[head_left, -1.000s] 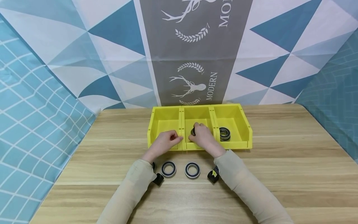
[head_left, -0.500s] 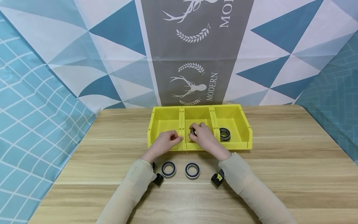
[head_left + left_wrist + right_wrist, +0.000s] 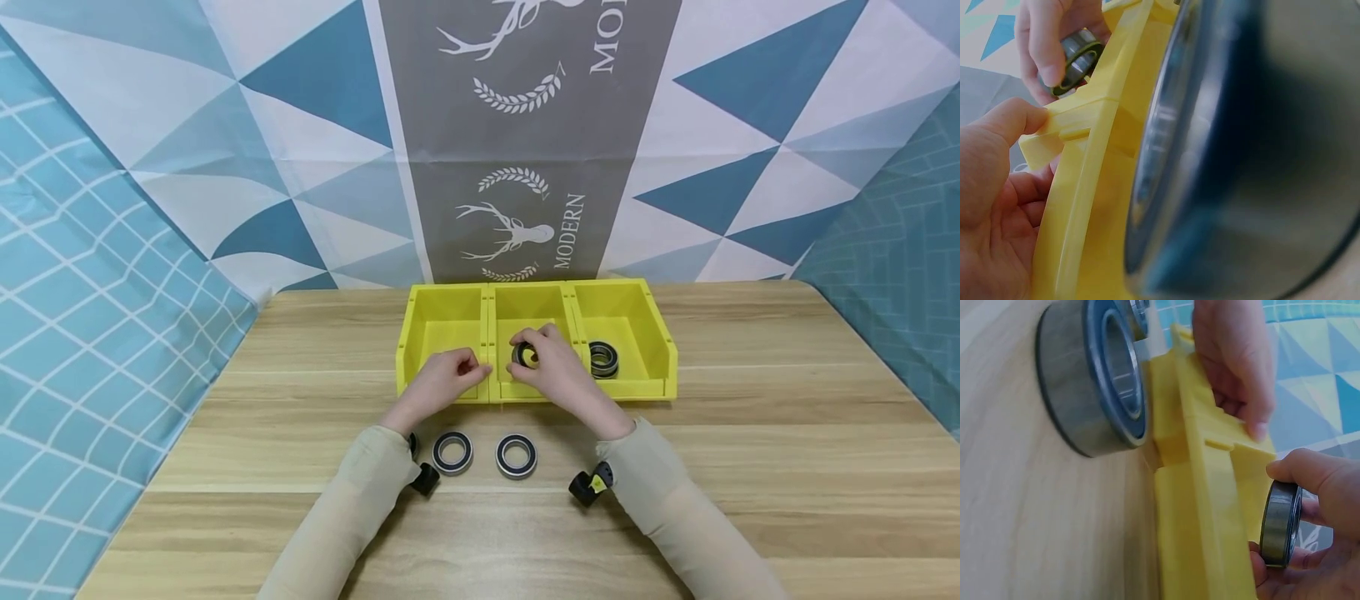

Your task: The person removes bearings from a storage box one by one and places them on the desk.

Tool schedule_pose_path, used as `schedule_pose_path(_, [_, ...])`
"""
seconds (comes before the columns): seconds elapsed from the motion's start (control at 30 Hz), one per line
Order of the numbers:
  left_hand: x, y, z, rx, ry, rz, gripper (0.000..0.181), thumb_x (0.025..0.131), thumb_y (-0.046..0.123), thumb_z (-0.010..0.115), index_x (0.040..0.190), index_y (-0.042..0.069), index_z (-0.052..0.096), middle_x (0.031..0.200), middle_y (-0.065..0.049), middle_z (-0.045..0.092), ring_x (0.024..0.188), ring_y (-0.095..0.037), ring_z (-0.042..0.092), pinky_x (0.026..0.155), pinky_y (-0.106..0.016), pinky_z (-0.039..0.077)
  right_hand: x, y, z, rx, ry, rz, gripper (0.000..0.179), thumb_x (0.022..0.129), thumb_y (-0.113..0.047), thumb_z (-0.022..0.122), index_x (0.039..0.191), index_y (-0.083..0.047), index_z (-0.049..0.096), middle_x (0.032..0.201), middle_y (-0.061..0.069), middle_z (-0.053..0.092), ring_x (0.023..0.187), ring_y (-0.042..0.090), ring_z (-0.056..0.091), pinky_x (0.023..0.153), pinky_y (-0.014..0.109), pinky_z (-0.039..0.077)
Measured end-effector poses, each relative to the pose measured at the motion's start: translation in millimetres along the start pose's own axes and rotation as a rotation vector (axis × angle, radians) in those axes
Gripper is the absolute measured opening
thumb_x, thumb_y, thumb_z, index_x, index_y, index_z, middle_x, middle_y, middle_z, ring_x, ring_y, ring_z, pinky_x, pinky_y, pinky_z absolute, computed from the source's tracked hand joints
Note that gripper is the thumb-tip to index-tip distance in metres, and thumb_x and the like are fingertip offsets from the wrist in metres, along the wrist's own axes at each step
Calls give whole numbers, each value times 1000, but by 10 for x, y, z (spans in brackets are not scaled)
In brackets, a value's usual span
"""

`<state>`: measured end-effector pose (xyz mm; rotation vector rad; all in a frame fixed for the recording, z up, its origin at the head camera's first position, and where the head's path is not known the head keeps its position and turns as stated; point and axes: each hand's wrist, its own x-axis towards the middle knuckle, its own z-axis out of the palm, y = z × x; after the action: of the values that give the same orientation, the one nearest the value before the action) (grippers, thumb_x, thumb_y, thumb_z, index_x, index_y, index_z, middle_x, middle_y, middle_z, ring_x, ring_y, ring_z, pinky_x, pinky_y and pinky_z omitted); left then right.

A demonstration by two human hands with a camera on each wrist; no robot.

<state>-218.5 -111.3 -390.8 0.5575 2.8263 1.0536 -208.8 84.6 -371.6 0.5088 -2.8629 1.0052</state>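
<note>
Yellow plastic is framing the scene: a three-compartment bin (image 3: 652, 333) is sitting at the back of a wooden table (image 3: 787, 450), in front of a patterned backdrop (image 3: 225, 125). A person's right hand (image 3: 553, 367) is holding a steel bearing (image 3: 524, 356) over the middle compartment, the ring pinched by its rim between curled thumb and fingers; the right wrist view is showing the same bearing (image 3: 1280, 523) edge-on, clear of the bin's front wall. The left hand (image 3: 442, 382) is gripping the bin's front edge at the divider between the left and middle compartments, thumb (image 3: 1013, 119) pressing on the lip and fingers curled against the wall. A stack of bearings (image 3: 603, 359) is lying in the right compartment. Two more bearings are lying flat on the table just in front of the bin, one (image 3: 452, 452) beside the left sleeve and another (image 3: 516, 456) between the two forearms, near each other but apart. Beige sleeves (image 3: 660, 492) are covering both arms, each wrist carrying a small black camera (image 3: 588, 485).
</note>
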Motion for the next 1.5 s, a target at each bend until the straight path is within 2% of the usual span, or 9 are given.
schedule_pose_path(0.2, [4, -2, -4, 2, 3, -7, 27, 88, 36, 57, 73, 13, 55, 60, 2, 45, 55, -12, 41, 54, -24, 33, -66, -39, -61, -11, 20, -10, 36, 77, -27, 70, 107, -11, 59, 99, 8, 48, 80, 19, 48, 71, 32, 44])
schedule_pose_path(0.47, [-1, 2, -7, 12, 7, -5, 27, 88, 36, 57, 74, 12, 55, 60, 3, 45, 55, -12, 41, 54, -24, 33, -185, -86, -109, -71, -23, -49, 36, 73, -30, 72, 101, -12, 58, 97, 5, 55, 83, 19, 50, 72, 34, 43])
schedule_pose_path(0.63, [-4, 8, -8, 7, 7, -7, 27, 88, 36, 57, 75, 12, 56, 61, 2, 46, 56, -12, 42, 55, -24, 34, -253, -88, -111, -85, -48, -73, 39, 73, -30, 72, 102, -9, 57, 97, 4, 57, 86, 19, 54, 75, 34, 45])
schedule_pose_path(0.83, [-4, 11, -2, 10, 1, -12, 28, 88, 37, 57, 75, 12, 56, 61, 2, 46, 57, -12, 42, 55, -24, 34, -336, -106, -139, -100, -63, -87, 46, 73, -29, 72, 109, -6, 56, 105, 7, 57, 97, 23, 56, 84, 38, 45])
schedule_pose_path(1.13, [-10, 18, -4, 11, 8, -5, 28, 88, 37, 57, 74, 13, 55, 61, 3, 45, 57, -12, 42, 55, -24, 34, -439, -76, -152, -141, -83, -90, 44, 70, -32, 75, 104, -9, 59, 97, 3, 55, 88, 18, 54, 81, 35, 46])
schedule_pose_path(1.3, [-13, 6, 0, 13, 1, -19, 28, 88, 38, 57, 74, 13, 55, 61, 3, 46, 57, -12, 42, 55, -24, 34, -480, -45, -141, -143, -108, -84, 41, 70, -31, 75, 101, -10, 58, 93, 1, 52, 81, 15, 52, 74, 32, 46])
schedule_pose_path(1.5, [-16, 5, 8, 7, 6, -5, 28, 88, 36, 57, 74, 13, 55, 61, 3, 45, 56, -12, 42, 55, -24, 34, -525, -46, -148, -157, -129, -81, 38, 69, -31, 75, 96, -12, 57, 89, 0, 51, 78, 14, 50, 72, 31, 45])
